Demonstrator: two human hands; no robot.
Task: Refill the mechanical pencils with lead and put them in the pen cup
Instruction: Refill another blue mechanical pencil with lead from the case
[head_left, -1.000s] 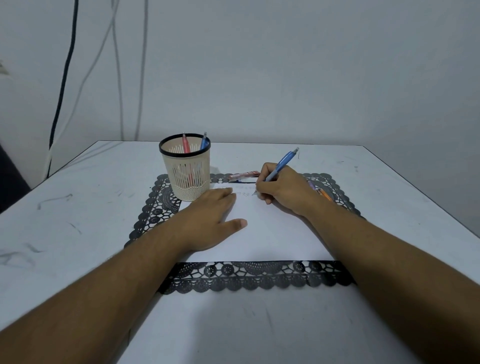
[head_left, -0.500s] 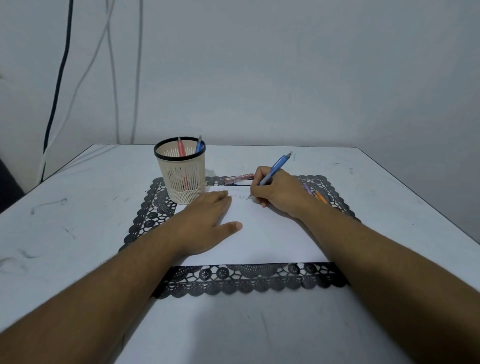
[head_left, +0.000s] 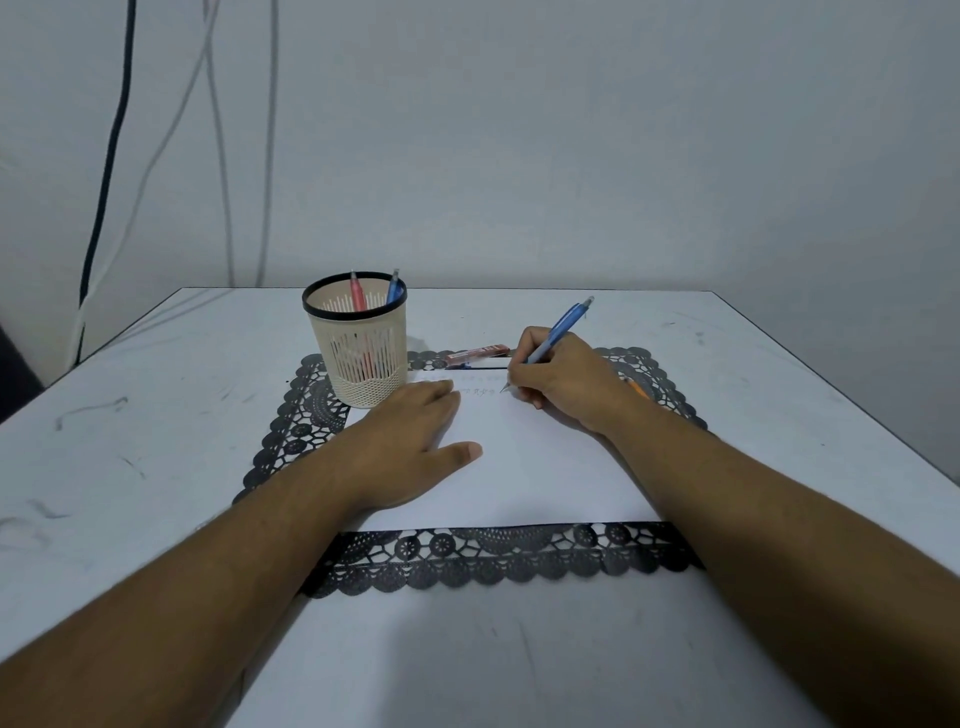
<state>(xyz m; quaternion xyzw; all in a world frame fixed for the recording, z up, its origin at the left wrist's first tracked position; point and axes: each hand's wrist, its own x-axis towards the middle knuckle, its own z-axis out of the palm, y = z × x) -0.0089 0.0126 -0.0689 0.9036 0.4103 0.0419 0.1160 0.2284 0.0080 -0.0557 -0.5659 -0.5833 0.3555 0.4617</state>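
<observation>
from my feed i see the right hand (head_left: 563, 382) curled around a blue mechanical pencil with a clear cap (head_left: 556, 332), fingers pinching its lower barrel. its long axis slants — tip down and toward the left on the white sheet of paper (head_left: 524, 467), cap end up and away to the right, toward the far wall. the tip sits beside a faint row of small marks on the sheet.

the left hand (head_left: 410, 441) lies flat on the paper, fingers straight and together, thumb spread to the right, holding nothing.

the cream mesh pen cup with a black rim (head_left: 358, 340) stands upright at the far left corner of the black lace-edged placemat (head_left: 498, 558). a red mechanical pencil (head_left: 357, 292) and a second blue pencil (head_left: 393, 288) stand in it, nearly upright. a reddish lead case (head_left: 475, 353) lies just beyond the paper's far edge, its long axis running left to right. something orange (head_left: 636, 387) peeks out behind the right wrist; i cannot tell what it is.

the scuffed white worktop (head_left: 156, 415) meets a plain pale wall, with dark and light cables (head_left: 111, 156) hanging at the left. bare worktop runs on both sides of the placemat, and its right edge falls off close to the right forearm.
</observation>
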